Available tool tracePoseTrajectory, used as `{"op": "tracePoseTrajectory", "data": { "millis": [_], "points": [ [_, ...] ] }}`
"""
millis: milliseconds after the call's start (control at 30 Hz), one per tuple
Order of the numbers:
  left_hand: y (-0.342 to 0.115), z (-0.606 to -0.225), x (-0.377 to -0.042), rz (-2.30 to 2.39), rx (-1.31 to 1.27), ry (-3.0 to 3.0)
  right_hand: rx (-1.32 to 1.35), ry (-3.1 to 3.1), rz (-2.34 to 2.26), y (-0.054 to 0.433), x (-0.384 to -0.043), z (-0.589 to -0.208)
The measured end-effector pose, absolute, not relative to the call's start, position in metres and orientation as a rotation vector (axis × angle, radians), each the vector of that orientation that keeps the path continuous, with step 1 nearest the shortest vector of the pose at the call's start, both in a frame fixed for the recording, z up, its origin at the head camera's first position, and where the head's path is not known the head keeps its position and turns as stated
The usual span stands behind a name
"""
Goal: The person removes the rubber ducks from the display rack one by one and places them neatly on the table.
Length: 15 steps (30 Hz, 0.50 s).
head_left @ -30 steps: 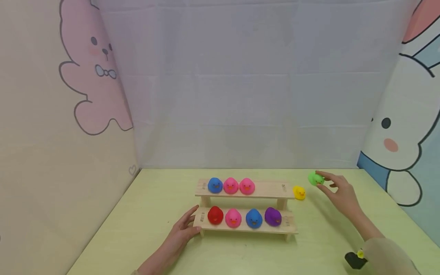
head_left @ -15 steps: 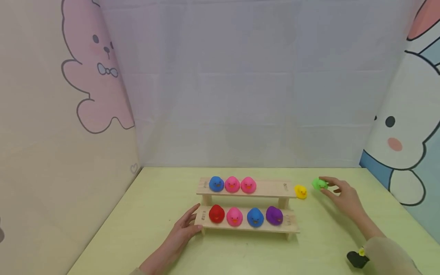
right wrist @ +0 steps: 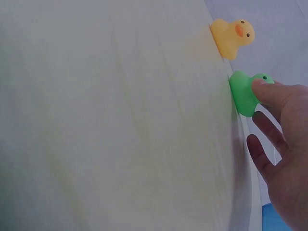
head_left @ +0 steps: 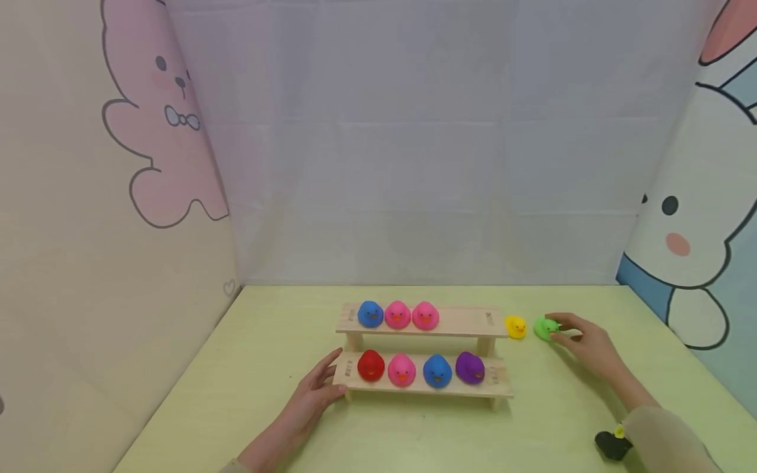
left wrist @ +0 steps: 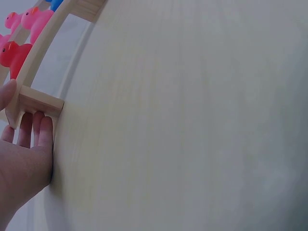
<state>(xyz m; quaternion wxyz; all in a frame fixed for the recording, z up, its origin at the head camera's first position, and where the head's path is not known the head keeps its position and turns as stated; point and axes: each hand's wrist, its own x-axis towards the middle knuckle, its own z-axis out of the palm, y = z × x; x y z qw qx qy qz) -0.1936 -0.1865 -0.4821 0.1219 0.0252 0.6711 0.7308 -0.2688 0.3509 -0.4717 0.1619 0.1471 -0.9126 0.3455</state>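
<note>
My right hand [head_left: 594, 345] pinches a green rubber duck [head_left: 547, 328] between thumb and fingers, down at the tabletop. In the right wrist view the duck [right wrist: 245, 94] seems to sit on the table, thumb against its head. A yellow rubber duck [head_left: 516, 326] stands just left of it, apart. My left hand [head_left: 309, 399] holds the left end of a two-tier wooden rack [head_left: 467, 321]; in the left wrist view the thumb is at the board and the fingers [left wrist: 45, 130] lie at the leg. The lower tier carries a red duck [head_left: 370, 365], pink duck [head_left: 401, 370], blue duck [head_left: 437, 371] and purple duck [head_left: 470, 368].
On the upper tier stand a blue duck [head_left: 370, 314] and two pink ducks [head_left: 397, 315], toward the left. A black object with a yellow part [head_left: 613, 445] lies near the right sleeve. A pale sheet [head_left: 414, 164] closes off the table's back edge.
My right hand has lowered the green duck from above the table to the tabletop beside the yellow duck. The left hand stays at the rack's end.
</note>
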Motion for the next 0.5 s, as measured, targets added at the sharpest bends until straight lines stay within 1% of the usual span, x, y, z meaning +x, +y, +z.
{"op": "tracePoseTrajectory", "data": {
  "millis": [267, 500],
  "points": [
    [-0.185, -0.479, -0.193, 2.132, 0.072, 1.972, 0.303, -2.663, 1.31, 0.359, -0.269, -0.476],
    [-0.184, -0.479, -0.192, 2.14, 0.057, 1.955, 0.239, -2.688, 1.398, 0.365, -0.273, -0.48]
  ]
}}
